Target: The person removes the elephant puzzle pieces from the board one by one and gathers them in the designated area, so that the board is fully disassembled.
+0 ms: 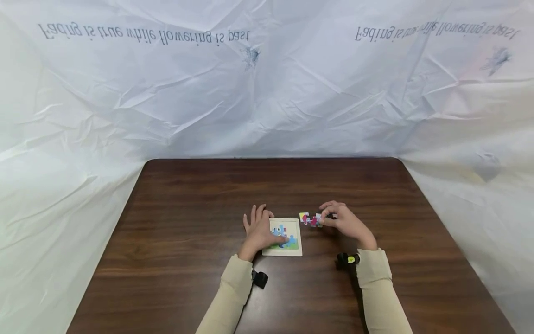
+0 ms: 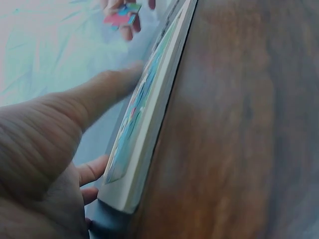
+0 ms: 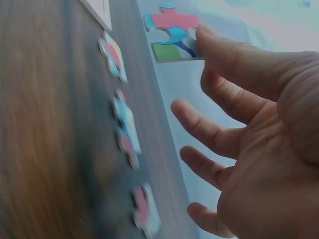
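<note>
near the middle of the head view's lower half, we find the puzzle board (image 1: pixel 300 239), a pale square frame lying on the dark wooden table (image 1: pixel 175 269). its picture is partly filled: we see blue and green across the lower part and bare pale surface at the upper right. at its left side the left hand (image 1: pixel 260 232) is spread wide, the thumb laid over the filled part. right of the board, the right hand (image 1: pixel 347 223) is narrow at the fingertips: at the top of the right wrist view we see its thumb and forefinger pinch a puzzle piece (image 3: pixel 172 22) of pink, blue and green, held up off the table, the other fingers standing apart. down the left half of that view, we see loose pieces (image 3: pixel 113 57) in a rough line on the table. both forearms wear beige sleeves (image 1: pixel 381 283), entering from the bottom of the head view. across its top, we see creased white sheeting (image 1: pixel 200 102) with flipped lettering (image 1: pixel 143 35) at upper left and upper right.
</note>
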Motion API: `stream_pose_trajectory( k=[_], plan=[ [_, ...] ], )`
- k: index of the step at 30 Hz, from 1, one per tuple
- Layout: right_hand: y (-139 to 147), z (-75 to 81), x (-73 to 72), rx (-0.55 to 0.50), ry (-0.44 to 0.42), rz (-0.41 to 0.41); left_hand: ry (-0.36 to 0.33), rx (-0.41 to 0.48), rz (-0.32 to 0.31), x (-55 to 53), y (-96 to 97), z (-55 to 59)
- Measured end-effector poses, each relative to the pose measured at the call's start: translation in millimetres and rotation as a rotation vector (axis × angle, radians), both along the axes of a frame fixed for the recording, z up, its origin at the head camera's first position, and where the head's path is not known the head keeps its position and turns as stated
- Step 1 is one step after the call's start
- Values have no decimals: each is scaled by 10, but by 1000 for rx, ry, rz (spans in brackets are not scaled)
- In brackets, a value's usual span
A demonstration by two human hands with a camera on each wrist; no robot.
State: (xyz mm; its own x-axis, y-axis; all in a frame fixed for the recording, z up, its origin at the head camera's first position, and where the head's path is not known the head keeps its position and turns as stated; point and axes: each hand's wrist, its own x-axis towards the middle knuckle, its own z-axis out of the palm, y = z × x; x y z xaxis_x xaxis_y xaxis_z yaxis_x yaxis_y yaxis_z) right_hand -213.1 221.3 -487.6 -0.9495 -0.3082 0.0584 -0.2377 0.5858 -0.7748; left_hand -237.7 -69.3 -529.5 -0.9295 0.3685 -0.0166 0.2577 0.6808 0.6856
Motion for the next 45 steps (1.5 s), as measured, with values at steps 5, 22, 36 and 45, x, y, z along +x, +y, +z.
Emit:
stream_pose_trajectory(
  k=[5,22,36,45],
  plan=[
    [242,69,73,51,-48,55,-15,-2,-18,-3,-42,21],
    [603,49,146,220,-98,-40,7,24,-82,-74,-131,19],
    [562,-17,144,304,-96,-96,-26,-17,-105,-86,-172,105],
    [565,-28,128,254,-98,-106,-37,19,-135,-102,-207,53]
  ],
)
